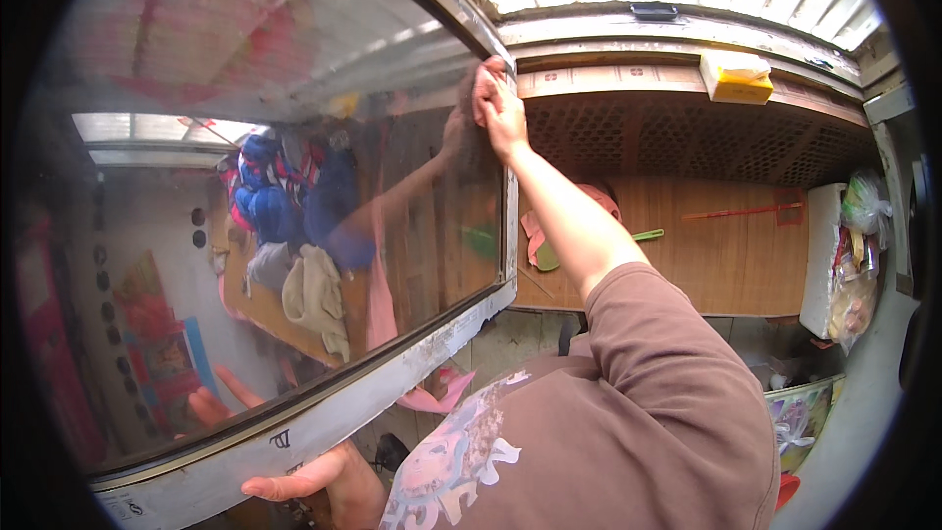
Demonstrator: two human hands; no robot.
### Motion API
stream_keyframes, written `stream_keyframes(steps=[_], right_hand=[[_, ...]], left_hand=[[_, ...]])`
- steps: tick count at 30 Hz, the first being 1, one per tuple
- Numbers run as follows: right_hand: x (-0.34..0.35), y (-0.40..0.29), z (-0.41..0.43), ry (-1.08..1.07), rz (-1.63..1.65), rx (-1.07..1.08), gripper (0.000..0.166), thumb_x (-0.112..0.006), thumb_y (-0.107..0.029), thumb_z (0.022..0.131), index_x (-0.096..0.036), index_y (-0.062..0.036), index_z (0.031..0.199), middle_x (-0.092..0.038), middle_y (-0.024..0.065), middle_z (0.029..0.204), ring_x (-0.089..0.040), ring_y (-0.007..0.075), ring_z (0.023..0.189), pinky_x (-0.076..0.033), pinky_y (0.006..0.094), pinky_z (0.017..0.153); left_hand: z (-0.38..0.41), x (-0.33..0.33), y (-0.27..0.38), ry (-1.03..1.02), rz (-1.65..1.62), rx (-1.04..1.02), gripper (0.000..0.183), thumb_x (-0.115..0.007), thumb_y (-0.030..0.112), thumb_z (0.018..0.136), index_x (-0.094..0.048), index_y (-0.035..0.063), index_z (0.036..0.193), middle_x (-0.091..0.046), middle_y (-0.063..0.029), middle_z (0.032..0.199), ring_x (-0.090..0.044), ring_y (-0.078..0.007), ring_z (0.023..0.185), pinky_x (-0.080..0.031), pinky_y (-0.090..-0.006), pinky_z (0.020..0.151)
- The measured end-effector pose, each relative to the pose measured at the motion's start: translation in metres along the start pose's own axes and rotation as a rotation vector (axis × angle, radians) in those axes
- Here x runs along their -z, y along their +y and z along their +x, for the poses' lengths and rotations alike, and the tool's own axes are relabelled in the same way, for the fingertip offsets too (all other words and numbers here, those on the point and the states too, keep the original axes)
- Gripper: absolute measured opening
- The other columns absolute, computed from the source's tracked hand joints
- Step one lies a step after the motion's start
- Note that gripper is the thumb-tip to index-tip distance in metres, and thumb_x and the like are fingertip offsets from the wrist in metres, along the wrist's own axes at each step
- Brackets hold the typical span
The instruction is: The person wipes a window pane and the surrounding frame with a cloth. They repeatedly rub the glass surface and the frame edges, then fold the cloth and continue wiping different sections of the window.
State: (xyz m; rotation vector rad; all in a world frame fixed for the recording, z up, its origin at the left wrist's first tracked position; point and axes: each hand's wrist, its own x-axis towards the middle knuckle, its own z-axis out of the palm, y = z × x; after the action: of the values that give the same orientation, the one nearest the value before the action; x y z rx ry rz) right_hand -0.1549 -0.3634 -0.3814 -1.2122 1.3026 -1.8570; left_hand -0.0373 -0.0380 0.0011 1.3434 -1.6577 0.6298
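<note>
A glass pane in a worn metal window frame (441, 361) fills the left and stands at an angle. My right hand (504, 114), arm outstretched, presses what looks like a small bunched reddish cloth (484, 88) against the glass at the pane's upper right edge. At the lower left, my left hand (324, 482) grips the frame's bottom rail; its thumb lies in front, and the fingertips show dimly in the glass area. The pane carries reflections of my arm, blue and red fabric and a beige cloth, and looks hazy in places.
Beyond the frame, a wooden board (721, 258) bears a pink cloth (600, 199), a green-handled item (647, 235) and a red stick-like item (736, 213). A yellow tissue pack (739, 81) rests on the ledge. A white foam box (818, 258) and plastic bags (857, 294) stand at right.
</note>
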Motion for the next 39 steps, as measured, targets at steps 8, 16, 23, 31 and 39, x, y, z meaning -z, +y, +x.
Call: stream_keyframes(steps=[8, 16, 23, 31, 39], right_hand=[[0.006, 0.038, 0.004, -0.099, -0.278, -0.098, 0.056, -0.074, -0.023, 0.084, -0.056, -0.0144, 0.137, -0.063, 0.0195, 0.125, -0.065, 0.0353, 0.108, -0.051, 0.0409, 0.094], [0.061, -0.019, -0.19, -0.325, -0.186, -0.28, 0.07, -0.053, 0.005, 0.077, -0.052, -0.018, 0.143, -0.039, 0.0179, 0.147, -0.042, 0.0399, 0.134, -0.033, 0.0432, 0.114], [0.093, -0.113, -0.306, -0.544, -0.017, -0.528, 0.048, -0.059, 0.0, 0.09, -0.057, -0.0141, 0.136, -0.051, 0.0149, 0.117, -0.056, 0.0313, 0.113, -0.045, 0.0362, 0.1], [0.087, -0.163, -0.275, -0.533, -0.092, -0.742, 0.029, -0.055, -0.003, 0.084, -0.067, -0.0012, 0.11, -0.059, 0.0148, 0.117, -0.057, 0.0282, 0.109, -0.046, 0.0349, 0.095], [0.067, -0.335, -0.218, -0.617, 0.244, -0.313, 0.039, -0.055, -0.005, 0.085, -0.052, -0.002, 0.124, -0.054, 0.0184, 0.109, -0.055, 0.0372, 0.107, -0.045, 0.0419, 0.096]], left_hand=[[0.002, -0.012, -0.012, 0.198, -0.176, 0.121, 0.078, -0.034, 0.057, 0.097, -0.021, 0.0067, 0.155, -0.04, -0.0286, 0.147, -0.04, -0.0417, 0.138, -0.035, -0.0605, 0.113], [0.011, -0.018, -0.013, 0.376, -0.416, 0.286, 0.084, -0.036, 0.06, 0.095, -0.028, -0.0048, 0.148, -0.044, -0.0272, 0.143, -0.043, -0.0388, 0.135, -0.035, -0.057, 0.115], [0.013, -0.012, -0.025, 0.322, -0.475, 0.343, 0.08, -0.039, 0.059, 0.095, -0.033, -0.0004, 0.147, -0.048, -0.0239, 0.141, -0.044, -0.037, 0.135, -0.034, -0.0552, 0.115], [0.01, -0.004, -0.021, 0.25, -0.555, 0.403, 0.082, -0.036, 0.063, 0.095, -0.027, 0.0062, 0.153, -0.045, -0.0185, 0.147, -0.036, -0.0323, 0.142, -0.024, -0.0548, 0.12], [0.008, 0.002, -0.031, 0.169, -0.671, 0.42, 0.085, -0.038, 0.061, 0.096, -0.024, -0.0015, 0.152, -0.043, -0.0223, 0.148, -0.04, -0.0311, 0.138, -0.031, -0.0459, 0.118]])
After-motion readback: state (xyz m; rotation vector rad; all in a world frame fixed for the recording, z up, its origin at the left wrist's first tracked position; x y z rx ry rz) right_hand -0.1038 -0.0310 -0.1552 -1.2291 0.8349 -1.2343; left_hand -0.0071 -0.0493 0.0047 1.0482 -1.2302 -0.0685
